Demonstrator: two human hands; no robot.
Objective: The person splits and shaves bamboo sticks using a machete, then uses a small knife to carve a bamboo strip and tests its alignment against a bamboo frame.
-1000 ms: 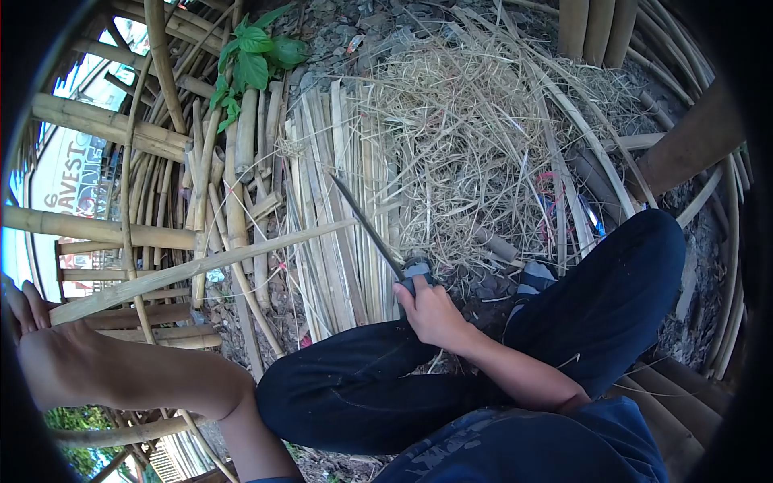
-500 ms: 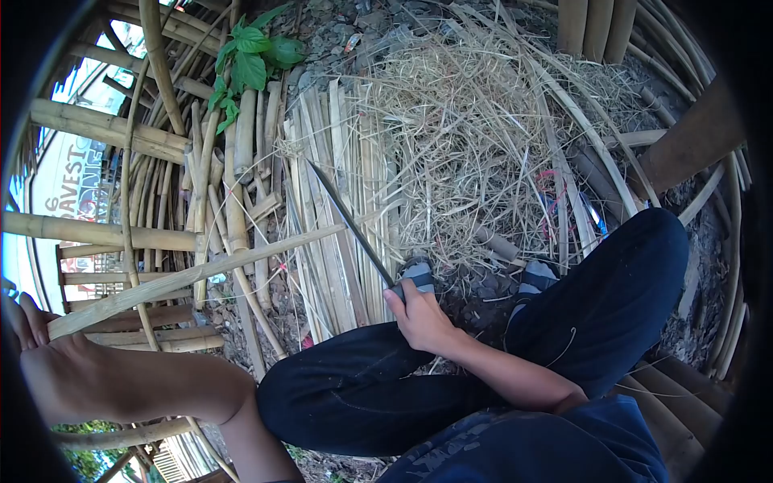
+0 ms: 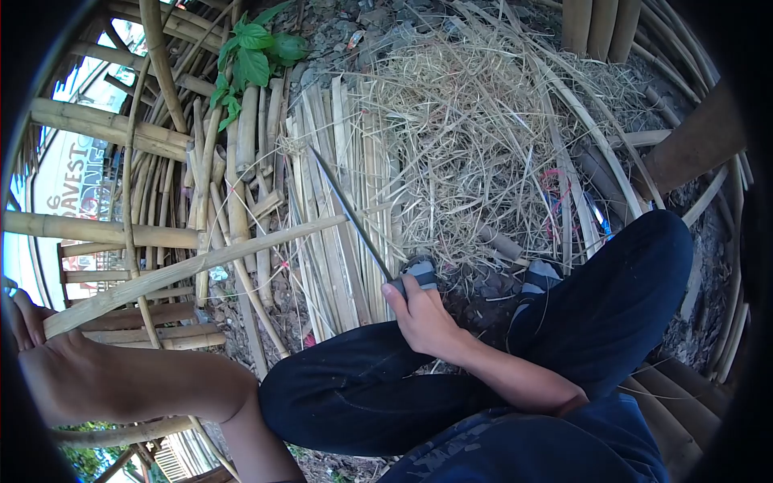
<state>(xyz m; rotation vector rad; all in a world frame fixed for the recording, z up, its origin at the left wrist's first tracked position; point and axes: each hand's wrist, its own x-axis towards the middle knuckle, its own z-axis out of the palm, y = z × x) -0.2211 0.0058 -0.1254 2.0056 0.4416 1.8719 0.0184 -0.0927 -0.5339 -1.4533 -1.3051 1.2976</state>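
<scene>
- A seated person's right hand (image 3: 423, 318) is wrapped tight around the grey handle of a long knife (image 3: 354, 217), fingers curled closed; the blade runs up and to the left over the ground.
- The left hand (image 3: 28, 322), at the far left edge of the view, grips the near end of a long bamboo strip (image 3: 201, 262); its fingers are partly cut off by the frame, so how firmly they close is hard to tell.
- The strip slants from that hand up to the right and meets the knife blade about midway along it.
- Beneath lie split bamboo slats (image 3: 330, 185) laid side by side, with a heap of dry shavings (image 3: 475, 137) to their right.
- Whole bamboo poles (image 3: 105, 121) cross the left side; a green leafy plant (image 3: 254, 52) stands at the top.
- The person's legs in dark trousers (image 3: 596, 314) are folded below the right hand.
</scene>
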